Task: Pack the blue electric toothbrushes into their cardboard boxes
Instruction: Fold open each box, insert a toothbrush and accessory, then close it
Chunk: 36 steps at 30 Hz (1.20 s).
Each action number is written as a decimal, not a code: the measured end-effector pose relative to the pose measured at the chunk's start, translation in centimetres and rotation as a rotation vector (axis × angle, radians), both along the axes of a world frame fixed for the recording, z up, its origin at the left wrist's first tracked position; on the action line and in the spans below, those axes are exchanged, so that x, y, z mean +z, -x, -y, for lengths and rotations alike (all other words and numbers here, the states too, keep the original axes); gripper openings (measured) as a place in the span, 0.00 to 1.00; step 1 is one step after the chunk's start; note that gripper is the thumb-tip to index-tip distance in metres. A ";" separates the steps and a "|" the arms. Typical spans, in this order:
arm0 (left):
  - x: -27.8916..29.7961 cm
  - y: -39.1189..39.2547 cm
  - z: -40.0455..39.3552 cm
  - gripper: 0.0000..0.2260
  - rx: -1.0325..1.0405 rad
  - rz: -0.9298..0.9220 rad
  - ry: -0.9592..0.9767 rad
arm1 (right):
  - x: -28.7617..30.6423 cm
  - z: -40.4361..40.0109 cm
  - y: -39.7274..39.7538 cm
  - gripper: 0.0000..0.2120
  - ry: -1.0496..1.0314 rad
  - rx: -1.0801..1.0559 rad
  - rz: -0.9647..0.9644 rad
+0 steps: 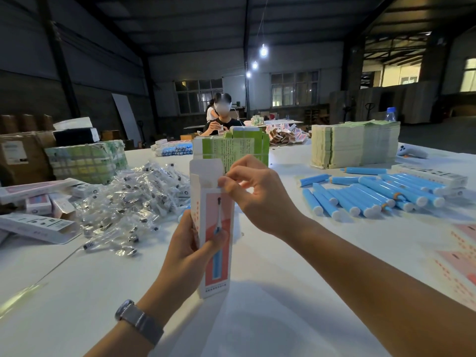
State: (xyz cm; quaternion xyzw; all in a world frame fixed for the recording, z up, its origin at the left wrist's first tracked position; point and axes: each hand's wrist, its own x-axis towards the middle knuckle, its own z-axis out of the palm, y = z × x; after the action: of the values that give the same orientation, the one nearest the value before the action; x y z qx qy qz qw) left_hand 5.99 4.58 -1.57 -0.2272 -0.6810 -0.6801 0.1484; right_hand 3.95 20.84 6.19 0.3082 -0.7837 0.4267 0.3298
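Left grip is being curled round the box while the flap is being pinched by the right; it should be opened fully.

I count one upright cardboard box at centre frame, with two hands on it: left hand low, right hand at the top. At right, the heap of blue toothbrush handles runs to roughly twenty; overlap stops me being exact. The pile of clear-wrapped brush heads at left is too many to count. Upper right, I see one bottle. Three hanging lamps glow near top centre. Two people sit at centre background.
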 end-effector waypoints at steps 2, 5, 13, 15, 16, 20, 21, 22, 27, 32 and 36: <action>0.2 -0.1 0.2 0.20 0.009 -0.008 -0.006 | 0.0 0.2 0.0 0.12 -0.111 -0.021 -0.091; 0.7 -0.3 0.4 0.22 0.014 -0.024 -0.076 | 0.4 0.8 -0.4 0.15 -0.288 -0.055 -0.280; 2.3 1.8 3.7 0.16 0.657 -0.143 -0.095 | -0.5 7.0 2.3 0.10 0.146 -0.016 -0.119; 2.7 2.4 5.5 0.18 0.863 -0.169 -0.105 | -1.5 9.5 4.6 0.08 0.126 -0.002 0.126; 2.7 2.6 6.4 0.19 0.934 -0.167 -0.105 | -2.2 10.7 5.9 0.10 0.048 -0.002 0.248; 2.2 3.2 8.6 0.23 1.097 -0.091 -0.124 | -4.8 15.4 10.2 0.24 -0.542 -0.072 0.405; 2.0 3.4 8.7 0.22 1.104 -0.078 -0.129 | -5.2 16.5 11.0 0.26 -0.667 -0.095 0.395; 1.8 3.5 8.6 0.21 1.095 -0.069 -0.140 | -5.7 17.5 11.6 0.26 -0.760 -0.120 0.376; 1.3 3.7 7.6 0.20 1.028 -0.093 -0.113 | -6.7 19.9 13.0 0.11 -0.807 -0.275 0.236; 1.1 4.1 7.1 0.18 0.911 -0.121 -0.142 | -5.4 18.2 12.5 0.12 -0.451 -0.188 0.279; 1.1 3.5 5.4 0.13 0.602 -0.079 -0.244 | -2.1 14.1 9.2 0.08 -0.022 -0.069 0.255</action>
State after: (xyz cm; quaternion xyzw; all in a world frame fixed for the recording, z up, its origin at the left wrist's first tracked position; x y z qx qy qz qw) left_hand 2.54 -0.79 -0.43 -0.0222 -0.6250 -0.6728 0.3952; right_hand -5.24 6.77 4.05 0.2279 -0.8340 0.4424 0.2385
